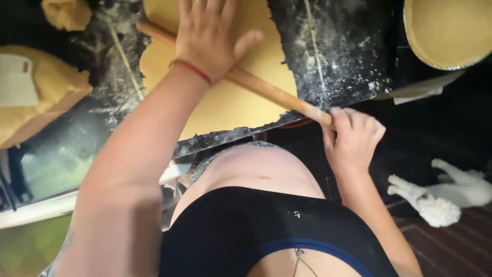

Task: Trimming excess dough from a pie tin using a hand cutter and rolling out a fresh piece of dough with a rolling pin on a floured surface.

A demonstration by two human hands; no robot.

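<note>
Rolling pin (266, 92) on dough sheet (225, 97), left hand (210, 36) fingers flat on it, right hand (351, 138) fingers clenched round end.

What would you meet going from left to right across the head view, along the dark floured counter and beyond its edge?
White scraper on a dough block → left hand on the rolling pin → right hand → foil pie tin → white dog.

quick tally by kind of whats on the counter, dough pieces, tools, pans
Dough pieces: 3: rolled sheet, lump, block
Rolling pin: 1, under the left hand, its end held by the right hand
Scraper: 1, white
Lined pie pan: 1
Total: 6
</note>
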